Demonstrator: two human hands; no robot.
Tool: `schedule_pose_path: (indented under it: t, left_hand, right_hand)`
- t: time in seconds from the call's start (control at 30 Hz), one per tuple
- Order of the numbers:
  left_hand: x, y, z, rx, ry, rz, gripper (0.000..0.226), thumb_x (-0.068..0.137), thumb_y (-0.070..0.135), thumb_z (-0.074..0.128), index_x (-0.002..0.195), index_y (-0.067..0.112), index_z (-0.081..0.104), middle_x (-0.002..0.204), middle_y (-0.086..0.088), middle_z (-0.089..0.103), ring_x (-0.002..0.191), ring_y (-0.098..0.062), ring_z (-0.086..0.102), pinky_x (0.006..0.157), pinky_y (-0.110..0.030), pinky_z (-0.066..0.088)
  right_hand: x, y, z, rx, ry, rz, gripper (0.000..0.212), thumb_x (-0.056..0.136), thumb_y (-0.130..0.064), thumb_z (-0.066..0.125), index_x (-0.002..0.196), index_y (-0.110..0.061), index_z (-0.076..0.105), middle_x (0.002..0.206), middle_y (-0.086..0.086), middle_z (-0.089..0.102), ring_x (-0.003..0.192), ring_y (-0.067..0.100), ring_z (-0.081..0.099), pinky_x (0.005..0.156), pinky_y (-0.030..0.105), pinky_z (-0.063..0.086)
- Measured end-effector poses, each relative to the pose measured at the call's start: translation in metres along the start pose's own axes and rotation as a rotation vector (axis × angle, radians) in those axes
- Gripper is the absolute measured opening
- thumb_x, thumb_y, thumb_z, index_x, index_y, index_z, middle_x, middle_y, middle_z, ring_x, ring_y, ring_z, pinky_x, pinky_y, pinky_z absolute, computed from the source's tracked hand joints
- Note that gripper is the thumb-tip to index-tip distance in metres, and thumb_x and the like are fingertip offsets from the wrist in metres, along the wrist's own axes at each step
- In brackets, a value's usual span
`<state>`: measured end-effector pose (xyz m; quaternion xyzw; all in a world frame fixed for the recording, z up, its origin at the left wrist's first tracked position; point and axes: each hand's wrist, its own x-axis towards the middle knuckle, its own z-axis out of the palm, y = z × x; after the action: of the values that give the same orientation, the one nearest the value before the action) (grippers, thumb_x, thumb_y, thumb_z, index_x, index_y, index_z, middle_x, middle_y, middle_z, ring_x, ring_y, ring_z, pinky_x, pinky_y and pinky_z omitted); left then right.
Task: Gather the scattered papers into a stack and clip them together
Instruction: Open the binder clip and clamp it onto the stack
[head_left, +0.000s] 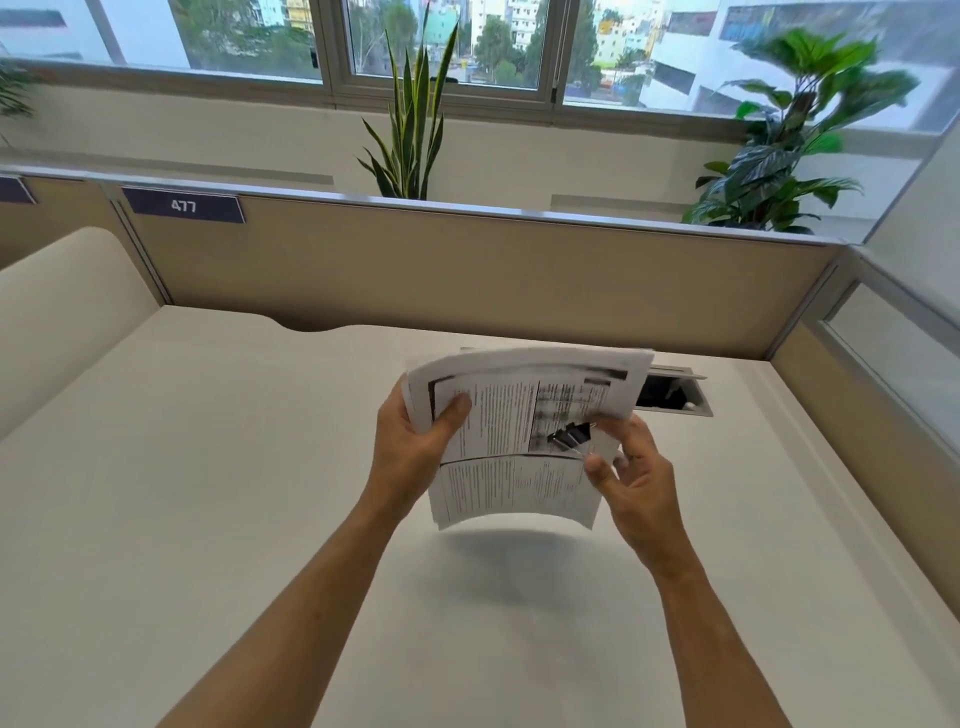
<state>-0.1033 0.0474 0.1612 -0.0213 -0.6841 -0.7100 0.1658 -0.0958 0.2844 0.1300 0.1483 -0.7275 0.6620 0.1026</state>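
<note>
A stack of printed papers (511, 415) is held in the air above the white desk (208, 493), bent and curling downward. My left hand (415, 447) grips its left edge, thumb on top of the top sheet. A black binder clip (571, 435) with silver handles sits at the stack's right edge. My right hand (634, 478) is at that edge, with thumb and fingertips at the clip's handles. Whether the clip's jaws bite the sheets is unclear.
A metal cable box (675, 397) with its lid open is set in the desk behind the papers. Beige partitions (467, 260) close the desk at the back and right. A cream divider (67, 312) stands at the left. Plants rise behind the back partition.
</note>
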Motion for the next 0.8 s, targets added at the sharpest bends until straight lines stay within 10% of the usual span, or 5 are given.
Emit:
schedule_pose_path:
  t: [0.1,0.33,0.43,0.63,0.8]
  left_hand:
    - [-0.012,-0.023,0.002,0.023,0.018,-0.025,0.032,0.08,0.027,0.073,0.107,0.023,0.055,0.103,-0.003,0.067,0.094,-0.018,0.068,0.07,-0.028,0.06]
    - [-0.015,-0.034,0.019,-0.012,0.095,-0.081,0.035,0.081,0.029,0.064,0.113,0.021,0.053,0.104,0.003,0.065,0.094,-0.012,0.066,0.068,-0.023,0.058]
    - [-0.012,-0.036,0.021,-0.013,0.092,-0.094,0.022,0.084,0.033,0.058,0.105,0.029,0.055,0.102,0.003,0.066,0.092,-0.015,0.067,0.065,-0.024,0.058]
    - [-0.009,-0.032,0.019,-0.013,0.07,-0.033,0.009,0.092,0.037,0.049,0.099,0.039,0.054,0.097,0.008,0.068,0.086,-0.013,0.068,0.065,-0.027,0.059]
    - [0.001,-0.02,0.014,-0.039,0.086,0.049,0.018,0.101,0.022,0.041,0.101,0.006,0.047,0.087,0.0,0.061,0.075,-0.001,0.062,0.062,-0.017,0.052]
  right_hand:
    - [-0.012,0.019,0.0,-0.057,-0.002,0.048,0.039,0.076,-0.06,0.068,0.113,-0.046,0.064,0.133,-0.01,0.049,0.125,0.015,0.051,0.097,0.026,0.05]
    - [-0.015,0.031,0.007,-0.073,0.046,0.105,0.038,0.083,-0.043,0.067,0.119,-0.029,0.062,0.128,-0.022,0.05,0.123,-0.003,0.048,0.094,0.014,0.047]
    - [-0.013,0.036,0.007,-0.101,0.061,0.121,0.056,0.075,-0.066,0.065,0.12,-0.033,0.061,0.124,-0.032,0.05,0.126,0.0,0.045,0.1,0.03,0.046]
    - [-0.009,0.039,0.006,-0.054,0.05,0.144,0.044,0.081,-0.052,0.068,0.12,-0.033,0.063,0.127,-0.029,0.053,0.128,0.01,0.048,0.102,0.049,0.048]
    - [-0.007,0.037,0.004,-0.045,0.049,0.158,0.063,0.074,-0.062,0.069,0.123,-0.024,0.062,0.128,-0.024,0.054,0.13,0.014,0.047,0.099,0.053,0.05]
